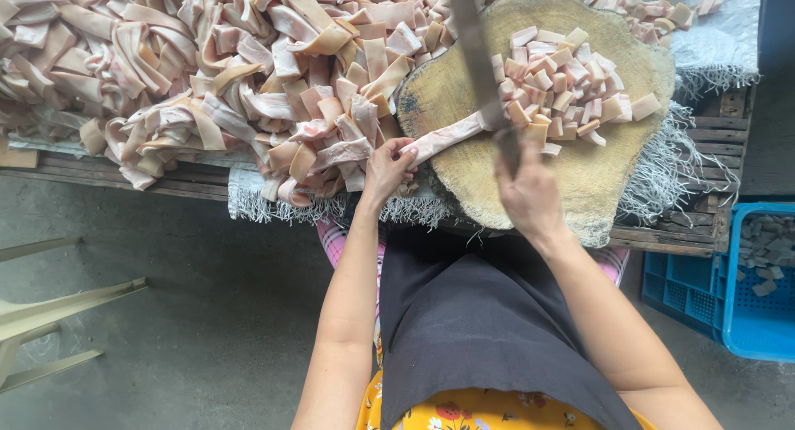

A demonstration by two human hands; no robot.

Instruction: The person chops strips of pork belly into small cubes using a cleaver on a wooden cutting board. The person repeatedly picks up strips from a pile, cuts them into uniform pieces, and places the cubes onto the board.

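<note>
Pale strip [447,137] lies on round wooden block [580,161], long axis left-right. Left hand [387,169] pinches strip's left end. Right hand [530,194] closed around cleaver [480,62], blade crossing strip's right end, beside heap of cut cubes [567,86]. Uncut strips [207,74] piled left on table [124,177].

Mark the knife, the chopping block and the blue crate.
knife [476,53], head view, middle of the blade.
chopping block [580,182], head view, bare wood near the front edge.
blue crate [729,314], head view, its left wall.

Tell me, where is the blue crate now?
In the head view, the blue crate sits at the lower right on the floor, beside the person's right arm, below the wooden pallet edge.
</note>
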